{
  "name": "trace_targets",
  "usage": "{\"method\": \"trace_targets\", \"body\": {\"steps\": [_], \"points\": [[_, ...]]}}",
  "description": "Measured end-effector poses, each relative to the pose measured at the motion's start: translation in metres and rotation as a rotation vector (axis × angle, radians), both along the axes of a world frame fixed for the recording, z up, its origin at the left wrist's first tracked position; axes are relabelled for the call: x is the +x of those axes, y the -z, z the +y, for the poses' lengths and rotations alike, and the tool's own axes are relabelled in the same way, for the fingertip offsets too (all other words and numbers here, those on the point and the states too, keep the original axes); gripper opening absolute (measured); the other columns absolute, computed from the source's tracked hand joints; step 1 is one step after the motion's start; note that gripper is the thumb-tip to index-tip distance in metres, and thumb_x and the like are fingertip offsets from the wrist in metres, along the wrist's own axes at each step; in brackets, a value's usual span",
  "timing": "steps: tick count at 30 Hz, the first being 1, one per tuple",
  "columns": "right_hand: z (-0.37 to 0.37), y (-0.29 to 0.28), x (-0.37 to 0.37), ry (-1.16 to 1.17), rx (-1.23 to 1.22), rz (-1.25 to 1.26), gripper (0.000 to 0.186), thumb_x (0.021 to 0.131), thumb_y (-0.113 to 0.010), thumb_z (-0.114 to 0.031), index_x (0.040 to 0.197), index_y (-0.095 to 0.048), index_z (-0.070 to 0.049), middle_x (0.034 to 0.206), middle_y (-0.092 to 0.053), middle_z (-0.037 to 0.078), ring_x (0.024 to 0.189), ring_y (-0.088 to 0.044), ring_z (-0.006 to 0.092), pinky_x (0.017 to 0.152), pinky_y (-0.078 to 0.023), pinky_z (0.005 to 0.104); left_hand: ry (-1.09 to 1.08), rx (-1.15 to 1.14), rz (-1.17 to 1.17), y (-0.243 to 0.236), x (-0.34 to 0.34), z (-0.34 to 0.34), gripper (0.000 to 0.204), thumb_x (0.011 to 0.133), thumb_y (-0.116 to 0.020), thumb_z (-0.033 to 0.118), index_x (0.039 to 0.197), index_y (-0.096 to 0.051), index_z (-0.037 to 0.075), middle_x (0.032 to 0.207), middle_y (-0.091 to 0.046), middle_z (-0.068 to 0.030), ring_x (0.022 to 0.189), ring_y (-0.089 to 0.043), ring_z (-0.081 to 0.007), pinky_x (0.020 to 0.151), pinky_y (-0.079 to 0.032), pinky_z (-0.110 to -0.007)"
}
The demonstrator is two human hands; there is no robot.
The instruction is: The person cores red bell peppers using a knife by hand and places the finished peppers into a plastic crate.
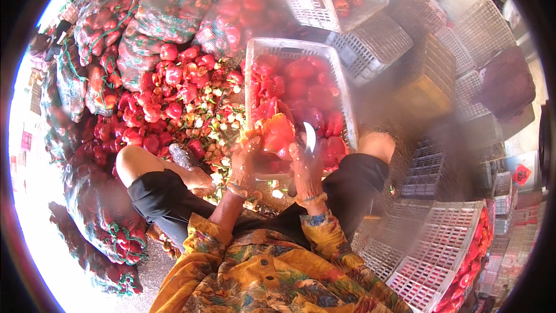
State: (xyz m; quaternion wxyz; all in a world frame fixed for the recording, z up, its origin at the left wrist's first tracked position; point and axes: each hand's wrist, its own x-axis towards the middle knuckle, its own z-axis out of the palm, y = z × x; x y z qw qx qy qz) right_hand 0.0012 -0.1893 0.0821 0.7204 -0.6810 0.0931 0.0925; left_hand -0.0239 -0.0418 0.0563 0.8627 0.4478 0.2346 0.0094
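Note:
My left hand (pixel 244 167), in what looks like a pale knit glove, grips the side of a red bell pepper (pixel 277 138) that is cut open, its orange-red inner side showing. Close by on the right, my right hand (pixel 307 175) is closed on a small knife with a curved, bright blade (pixel 311 137) pointing up; its handle is hidden in the fingers. Both hands are over the near end of a white plastic crate (pixel 343 84) standing between my knees. Red peppers (pixel 301 81) fill much of this crate, blurred by a smear on the picture.
Left of the crate, whole red peppers (pixel 152 110) and pale cut-out cores (pixel 215 99) lie heaped on the floor. Stuffed mesh sacks (pixel 153 23) stand behind and along the left. Other crates (pixel 370 46) are at the back and right, one tipped crate (pixel 437 249) holding peppers.

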Motion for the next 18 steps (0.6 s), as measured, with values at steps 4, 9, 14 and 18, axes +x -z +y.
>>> {"method": "trace_targets", "body": {"steps": [4, 9, 14, 18], "points": [[-0.017, 0.032, -0.029, 0.011, 0.023, -0.062, 0.031, 0.096, -0.066, -0.020, 0.121, -0.059, -0.004, 0.092, -0.065, 0.005, 0.077, -0.064, 0.0165, 0.068, -0.051, 0.0332, -0.097, 0.010, 0.076, 0.011, 0.008, 0.006, 0.041, 0.095, -0.064, 0.044, 0.112, -0.064, 0.007, 0.080, -0.073, -0.0129, 0.061, -0.068, -0.0224, 0.053, -0.053, -0.034], [-0.050, 0.052, -0.060, -0.352, -0.637, -0.202, 0.027, 0.092, -0.068, -0.023, 0.111, -0.062, -0.006, 0.095, -0.068, 0.019, 0.090, -0.067, 0.0398, 0.075, -0.053, 0.0464, -0.177, 0.059, -0.044, 0.019, 0.012, 0.011, 0.036, 0.096, -0.064, 0.035, 0.118, -0.062, 0.006, 0.086, -0.072, -0.0090, 0.067, -0.071, -0.0214, 0.057, -0.057, -0.033], [-0.046, 0.023, -0.071, -0.373, -0.677, -0.150, 0.017, 0.097, -0.062, -0.020, 0.108, -0.062, -0.008, 0.091, -0.069, 0.017, 0.083, -0.069, 0.0383, 0.067, -0.053, 0.0447, -0.241, 0.264, -0.155, 0.025, 0.006, 0.021, 0.035, 0.097, -0.067, 0.024, 0.126, -0.058, 0.007, 0.102, -0.067, -0.0023, 0.083, -0.068, -0.0137, 0.071, -0.054, -0.028], [-0.012, -0.003, -0.040, -0.171, -0.683, -0.557, 0.015, 0.096, -0.063, -0.016, 0.109, -0.061, -0.009, 0.089, -0.070, 0.014, 0.079, -0.070, 0.0349, 0.065, -0.054, 0.0429, -0.256, 0.276, -0.341, 0.037, 0.003, 0.019, 0.043, 0.098, -0.067, 0.014, 0.136, -0.050, 0.005, 0.113, -0.065, -0.0014, 0.096, -0.063, -0.0106, 0.084, -0.052, -0.026]]}}
